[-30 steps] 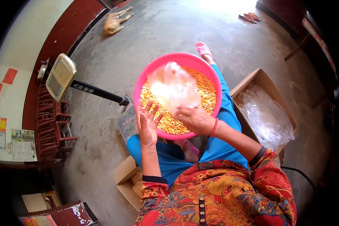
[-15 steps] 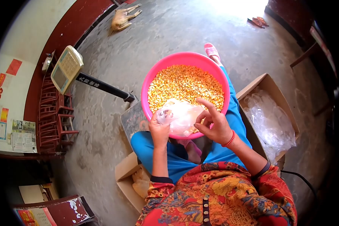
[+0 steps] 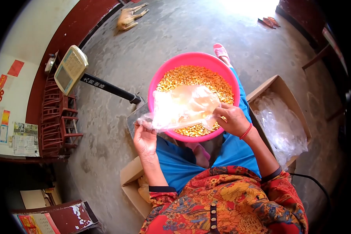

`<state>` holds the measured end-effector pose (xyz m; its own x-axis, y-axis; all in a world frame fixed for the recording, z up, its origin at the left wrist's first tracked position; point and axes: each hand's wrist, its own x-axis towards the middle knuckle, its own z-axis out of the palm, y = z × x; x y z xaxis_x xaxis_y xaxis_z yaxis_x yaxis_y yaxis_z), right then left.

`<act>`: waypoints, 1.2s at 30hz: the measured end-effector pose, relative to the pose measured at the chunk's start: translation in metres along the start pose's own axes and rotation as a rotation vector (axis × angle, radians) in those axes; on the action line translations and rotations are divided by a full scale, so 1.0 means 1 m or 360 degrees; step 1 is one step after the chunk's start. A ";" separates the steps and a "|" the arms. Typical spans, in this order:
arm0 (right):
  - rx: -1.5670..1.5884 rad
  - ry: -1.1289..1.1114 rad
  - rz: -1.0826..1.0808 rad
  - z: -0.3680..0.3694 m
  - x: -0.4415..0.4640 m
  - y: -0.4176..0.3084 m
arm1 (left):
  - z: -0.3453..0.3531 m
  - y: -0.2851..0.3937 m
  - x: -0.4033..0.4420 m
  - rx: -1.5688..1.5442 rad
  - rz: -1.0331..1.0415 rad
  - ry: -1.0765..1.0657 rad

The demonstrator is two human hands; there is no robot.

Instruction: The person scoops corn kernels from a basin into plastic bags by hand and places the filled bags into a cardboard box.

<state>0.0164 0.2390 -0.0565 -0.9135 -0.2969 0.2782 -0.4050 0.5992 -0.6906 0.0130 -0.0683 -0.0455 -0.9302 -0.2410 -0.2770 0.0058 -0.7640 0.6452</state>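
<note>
A clear plastic bag [image 3: 185, 107] is stretched between my two hands above a pink basin [image 3: 155, 84]. Loose corn kernels [image 3: 199, 76] fill much of the basin and show around the bag. My left hand [image 3: 145, 139] pinches the bag's left end, just outside the basin's near-left rim. At the bag's right side, my right hand [image 3: 233, 119] grips its edge with thumb and fingers, over the near-right rim. Bright glare washes out part of the plastic, so I cannot tell whether anything is inside.
On my right stands a cardboard box [image 3: 263, 87] holding clear plastic bags [image 3: 280, 121]. Another cardboard box [image 3: 132, 171] is at my left. A platform scale's display [image 3: 71, 70] rises beyond the basin's left. Red chairs [image 3: 56, 117] line the wall; a dog [image 3: 129, 17] lies farther off.
My right hand has closed on the bag's edge, having been apart from it with fingers raised. The bunched bag is now spread wide, and my left hand has moved left and slightly nearer.
</note>
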 end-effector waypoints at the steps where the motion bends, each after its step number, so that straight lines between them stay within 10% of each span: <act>1: -0.0072 -0.0090 0.0047 0.000 -0.003 0.001 | -0.012 0.002 0.005 -0.0108 -0.0113 -0.0397; 9: -0.0061 0.0291 0.0018 0.003 -0.003 -0.007 | 0.002 -0.027 -0.021 0.2002 0.0257 -0.0359; 14: 0.0079 0.0448 -0.0269 -0.007 0.011 -0.053 | -0.014 -0.045 -0.015 0.2007 0.0431 -0.0485; 22: -0.0237 0.0172 -0.0300 0.057 0.027 -0.035 | 0.009 -0.033 -0.035 0.0424 -0.0374 -0.0221; 26: -0.0082 0.0186 -0.0112 0.048 0.024 -0.021 | 0.002 -0.023 -0.037 0.0485 -0.0473 -0.0470; 30: -0.0012 0.0038 0.0039 0.033 0.034 -0.018 | 0.014 -0.039 -0.045 0.1649 -0.0069 -0.0824; 36: -0.0173 -0.0044 0.0034 0.034 0.045 -0.020 | 0.051 -0.030 -0.067 0.1427 0.0381 -0.0364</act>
<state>-0.0150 0.1884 -0.0525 -0.9213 -0.3024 0.2445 -0.3883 0.6825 -0.6192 0.0561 0.0006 -0.0101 -0.9906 -0.1358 0.0177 0.0101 0.0564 0.9984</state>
